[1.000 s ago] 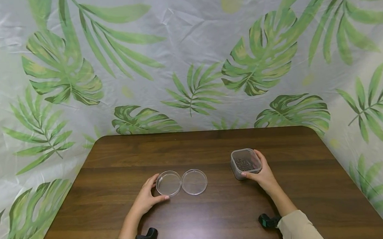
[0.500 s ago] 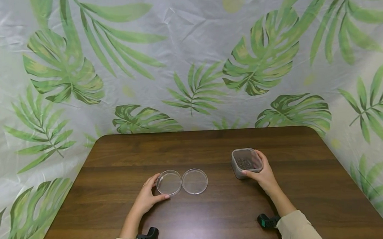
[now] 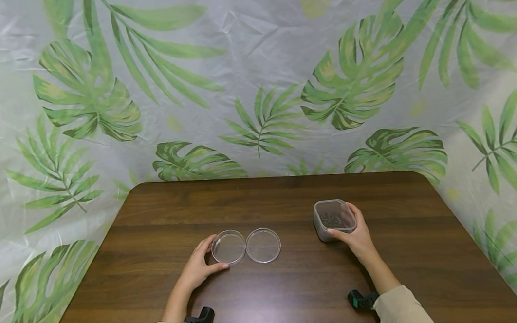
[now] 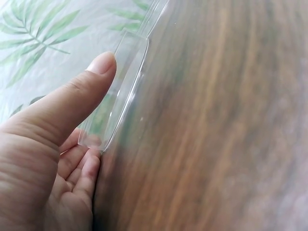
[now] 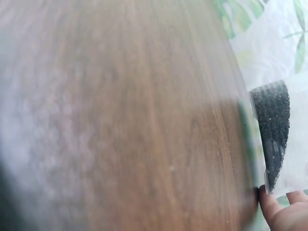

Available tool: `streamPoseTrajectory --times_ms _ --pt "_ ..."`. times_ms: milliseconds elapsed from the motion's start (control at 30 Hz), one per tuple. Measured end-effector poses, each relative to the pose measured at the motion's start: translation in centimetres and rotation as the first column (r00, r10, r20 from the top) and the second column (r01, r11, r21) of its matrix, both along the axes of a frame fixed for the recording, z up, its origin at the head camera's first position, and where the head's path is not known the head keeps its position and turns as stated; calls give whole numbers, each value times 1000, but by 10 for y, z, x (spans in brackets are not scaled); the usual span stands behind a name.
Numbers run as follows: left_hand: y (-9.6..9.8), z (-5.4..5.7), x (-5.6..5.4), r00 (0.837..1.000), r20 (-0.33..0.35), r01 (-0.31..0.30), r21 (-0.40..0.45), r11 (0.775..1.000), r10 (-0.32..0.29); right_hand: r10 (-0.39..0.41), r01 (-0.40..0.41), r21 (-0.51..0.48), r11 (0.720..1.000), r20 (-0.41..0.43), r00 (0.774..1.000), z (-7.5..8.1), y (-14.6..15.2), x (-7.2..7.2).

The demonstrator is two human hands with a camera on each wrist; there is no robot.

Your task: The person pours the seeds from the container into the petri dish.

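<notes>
In the head view, two clear petri dish halves lie edge to edge on the table. My left hand [image 3: 198,268] holds the left petri dish [image 3: 228,247] by its side, thumb at the near rim and fingers round the far left. The left wrist view shows the thumb against that dish's clear wall [image 4: 122,91]. Beside it lies the other round dish [image 3: 263,245], untouched. My right hand [image 3: 354,234] grips a squarish translucent plastic container [image 3: 321,231] at its right side. Dark granules [image 5: 273,125] fill its bottom, sloping thicker to one side in the right wrist view.
The brown wooden table [image 3: 265,297] has rounded far corners. Behind it hangs a leaf-patterned cloth [image 3: 261,44]. Black camera mounts sit on both wrists, the left mount [image 3: 200,319] and the right mount [image 3: 362,300], close over the table.
The right hand and the container have shifted very slightly right. The left hand and both dishes stay in place apart from a small shift of the head view.
</notes>
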State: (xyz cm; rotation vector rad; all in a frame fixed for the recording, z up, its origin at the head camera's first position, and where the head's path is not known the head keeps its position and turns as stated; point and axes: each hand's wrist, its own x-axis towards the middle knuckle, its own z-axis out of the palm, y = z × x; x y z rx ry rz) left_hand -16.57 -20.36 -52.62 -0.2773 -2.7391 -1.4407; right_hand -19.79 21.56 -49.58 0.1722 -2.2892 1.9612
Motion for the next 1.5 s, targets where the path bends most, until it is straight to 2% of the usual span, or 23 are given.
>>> streamPoseTrajectory --times_ms 333,833,1100,1233,1500 --pt "-4 -1 -1 1000 12 11 40 999 -11 -6 6 26 1000 0 1000 -7 3 -6" --pt "-5 0 -1 999 27 21 58 998 -23 26 -27 -15 1000 -53 998 6 -14 -4" --pt "-5 0 0 999 44 6 58 998 -9 61 -58 27 998 -97 993 18 -28 -5" --pt "-5 0 0 999 46 2 57 998 -5 79 -77 28 997 -82 994 25 -37 -4" --pt "-5 -1 0 999 49 10 66 998 -13 136 -136 12 991 -91 986 53 -62 7"
